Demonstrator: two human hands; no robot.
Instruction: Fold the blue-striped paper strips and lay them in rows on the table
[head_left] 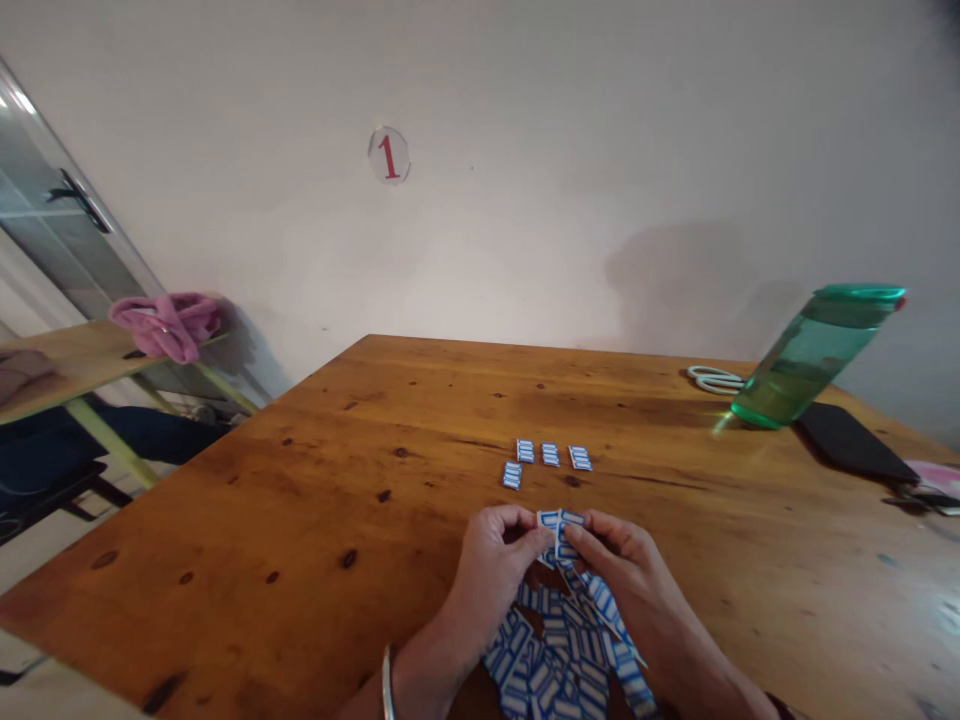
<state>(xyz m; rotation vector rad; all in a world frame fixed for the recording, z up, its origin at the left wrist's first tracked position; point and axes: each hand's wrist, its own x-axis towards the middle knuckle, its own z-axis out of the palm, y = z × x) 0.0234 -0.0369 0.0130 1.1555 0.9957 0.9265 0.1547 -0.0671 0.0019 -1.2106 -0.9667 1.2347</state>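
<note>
My left hand (491, 565) pinches the left part of a small blue-and-white sheet of labels (550, 519) between thumb and fingers. Just beside it, my right hand (630, 565) grips the right part of the sheet in the same way. Whether the two parts are joined or separate, I cannot tell. Below and between my hands lies a loose pile of blue-and-white label strips (555, 650), partly covered by my wrists. Beyond my fingers, several small label pieces (550, 455) lie flat on the wooden table (300, 520), most of them in a row.
At the right, a green bottle (817, 355) stands by a black flat device (855, 440) and a coiled white cable (712, 380). A wall is behind the table. To the left, a second table (75, 370) bears a pink cloth (169, 322); a person's dark-clothed leg (165, 432) shows beneath.
</note>
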